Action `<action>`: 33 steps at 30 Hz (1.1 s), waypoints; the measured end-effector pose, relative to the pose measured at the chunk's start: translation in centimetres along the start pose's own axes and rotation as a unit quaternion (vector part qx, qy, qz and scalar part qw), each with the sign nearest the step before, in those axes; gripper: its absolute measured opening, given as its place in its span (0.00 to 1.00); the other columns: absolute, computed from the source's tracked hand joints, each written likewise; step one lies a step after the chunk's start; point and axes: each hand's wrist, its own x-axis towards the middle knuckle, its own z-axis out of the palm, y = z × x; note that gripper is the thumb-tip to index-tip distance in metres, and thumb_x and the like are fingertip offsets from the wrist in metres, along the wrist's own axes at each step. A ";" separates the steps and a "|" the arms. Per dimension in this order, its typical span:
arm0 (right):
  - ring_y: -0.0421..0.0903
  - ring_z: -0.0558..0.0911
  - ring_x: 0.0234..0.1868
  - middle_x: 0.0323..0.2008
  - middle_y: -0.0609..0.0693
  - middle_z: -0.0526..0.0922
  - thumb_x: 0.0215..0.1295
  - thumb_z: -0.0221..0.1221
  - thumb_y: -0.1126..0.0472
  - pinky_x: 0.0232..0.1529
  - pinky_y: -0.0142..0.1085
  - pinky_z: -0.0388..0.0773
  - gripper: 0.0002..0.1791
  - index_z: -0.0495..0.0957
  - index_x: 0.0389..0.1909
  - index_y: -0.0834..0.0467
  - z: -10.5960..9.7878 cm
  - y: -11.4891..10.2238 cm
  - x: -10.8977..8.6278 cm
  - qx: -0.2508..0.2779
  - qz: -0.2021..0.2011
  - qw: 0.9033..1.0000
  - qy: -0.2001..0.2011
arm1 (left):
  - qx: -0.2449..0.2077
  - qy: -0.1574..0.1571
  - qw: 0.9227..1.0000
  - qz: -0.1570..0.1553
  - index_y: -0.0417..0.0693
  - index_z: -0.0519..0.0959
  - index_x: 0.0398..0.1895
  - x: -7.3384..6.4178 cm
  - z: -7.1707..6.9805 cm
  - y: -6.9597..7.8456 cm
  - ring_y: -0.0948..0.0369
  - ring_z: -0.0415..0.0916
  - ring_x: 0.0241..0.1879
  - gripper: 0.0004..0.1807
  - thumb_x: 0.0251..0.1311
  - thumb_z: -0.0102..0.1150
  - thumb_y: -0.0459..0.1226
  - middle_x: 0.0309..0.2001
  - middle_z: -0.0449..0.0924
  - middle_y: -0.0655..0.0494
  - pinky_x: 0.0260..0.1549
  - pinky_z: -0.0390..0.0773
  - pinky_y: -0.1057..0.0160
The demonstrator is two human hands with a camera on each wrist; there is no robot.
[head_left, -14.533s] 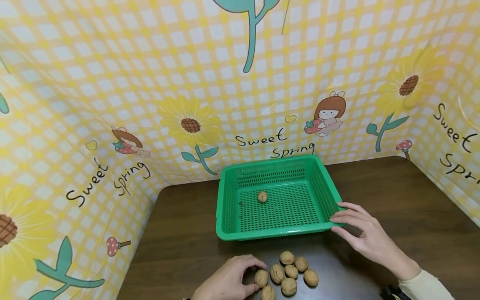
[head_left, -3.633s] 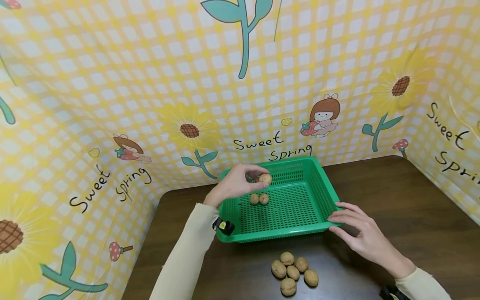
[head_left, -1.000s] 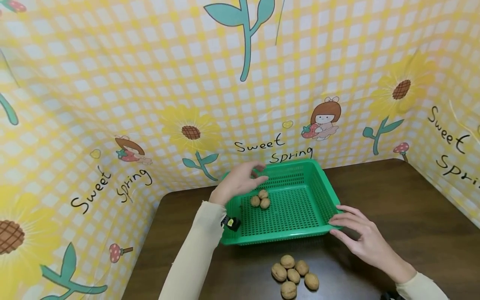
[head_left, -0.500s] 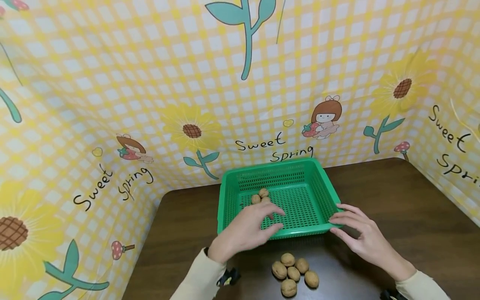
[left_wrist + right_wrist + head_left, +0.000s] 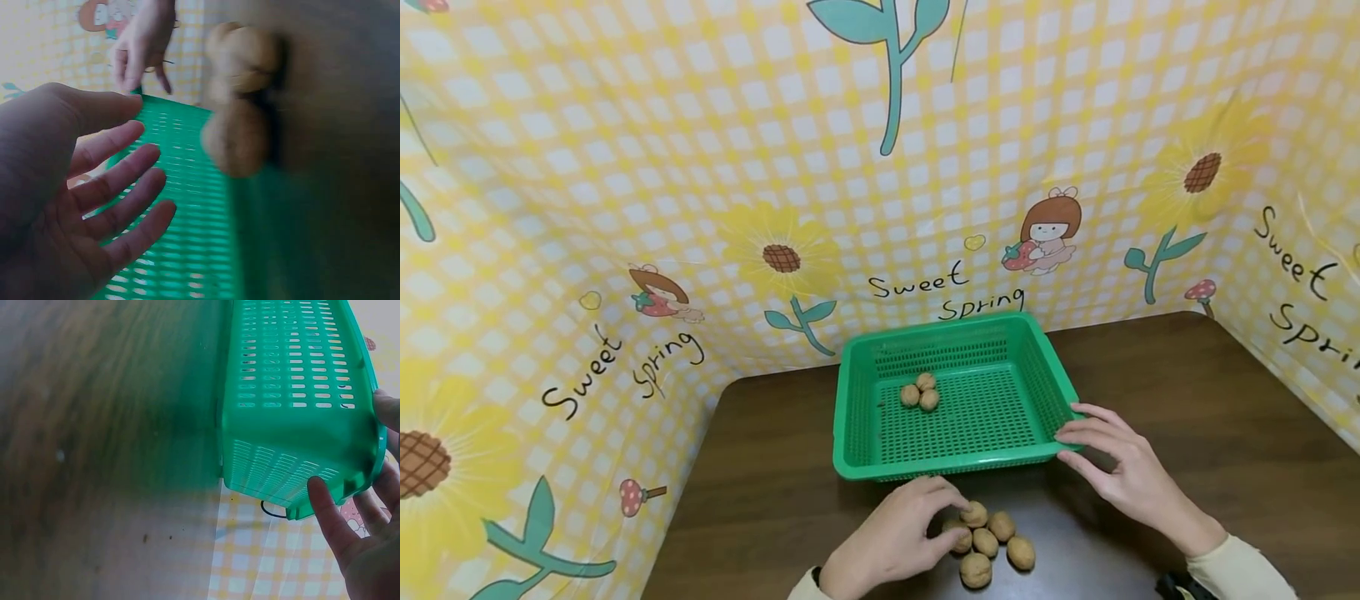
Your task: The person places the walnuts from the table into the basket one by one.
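Observation:
Above the near-left edge of a small pile of walnuts [image 5: 985,542] on the table, my left hand [image 5: 898,533] reaches in with fingers apart and nothing in its grasp. It partly covers one walnut. The left wrist view shows this hand's fingers [image 5: 119,184] spread, with blurred walnuts [image 5: 234,137] beyond them. A green plastic basket [image 5: 955,461] stands behind the pile, with three walnuts [image 5: 928,400] together on its floor at the left. My right hand [image 5: 1123,471] holds the basket's near right corner, its fingers over the rim and its thumb at the front.
The dark wooden table [image 5: 760,492] runs around the basket and pile. A yellow checked cloth [image 5: 880,192] with flowers and lettering hangs behind the table and along both sides. The basket's back stands close to this cloth.
A third walnut has come from my left hand into the basket. The emptied hand has since moved back toward the table pile. My right hand has stayed at the basket corner.

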 end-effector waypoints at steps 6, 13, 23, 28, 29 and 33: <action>0.40 0.76 0.70 0.45 0.46 0.91 0.45 0.78 0.78 0.74 0.22 0.64 0.29 0.90 0.45 0.45 -0.1 0.1 0.0 -0.005 0.009 1.000 -0.005 | 0.007 -0.002 1.000 -0.006 0.59 0.85 0.57 -1.1 1.7 -1.3 0.69 0.80 0.55 0.13 0.76 0.64 0.48 0.54 0.84 0.68 0.54 0.82 0.67; 0.39 0.75 0.71 0.45 0.45 0.91 0.46 0.78 0.78 0.74 0.21 0.63 0.29 0.90 0.44 0.45 0.0 0.1 -0.2 -0.008 0.018 1.000 -0.008 | 0.011 -0.039 0.999 -0.026 0.60 0.85 0.59 -1.3 2.3 -2.0 0.72 0.80 0.52 0.16 0.71 0.70 0.46 0.53 0.85 0.68 0.50 0.82 0.70; 0.40 0.76 0.70 0.44 0.46 0.91 0.44 0.78 0.77 0.74 0.23 0.65 0.29 0.90 0.44 0.46 -0.1 -0.1 -0.1 -0.003 0.002 1.000 0.000 | 0.026 -0.036 0.999 -0.014 0.60 0.85 0.60 -1.3 2.5 -2.4 0.73 0.81 0.52 0.17 0.71 0.70 0.48 0.53 0.85 0.68 0.50 0.82 0.71; 0.40 0.76 0.70 0.45 0.45 0.90 0.44 0.78 0.77 0.74 0.23 0.65 0.29 0.90 0.44 0.45 0.0 -0.1 -0.1 -0.003 0.001 1.000 0.001 | 0.023 -0.033 0.999 -0.006 0.59 0.85 0.59 -1.3 2.4 -2.5 0.73 0.81 0.51 0.16 0.71 0.70 0.47 0.52 0.86 0.68 0.49 0.81 0.71; 0.40 0.76 0.70 0.45 0.45 0.90 0.45 0.78 0.77 0.74 0.22 0.65 0.29 0.90 0.45 0.45 0.0 -0.1 -0.1 -0.003 0.002 1.000 0.000 | 0.023 -0.031 0.999 -0.003 0.59 0.85 0.59 -1.3 2.4 -2.5 0.73 0.81 0.51 0.16 0.71 0.70 0.47 0.52 0.86 0.68 0.48 0.82 0.72; 0.39 0.76 0.71 0.45 0.46 0.90 0.45 0.77 0.78 0.74 0.23 0.64 0.28 0.90 0.44 0.46 -0.1 -0.1 -0.1 -0.002 0.007 1.000 -0.004 | 0.015 -0.024 1.000 0.000 0.59 0.85 0.58 -1.2 2.2 -2.4 0.73 0.81 0.51 0.16 0.70 0.71 0.47 0.52 0.86 0.68 0.48 0.82 0.71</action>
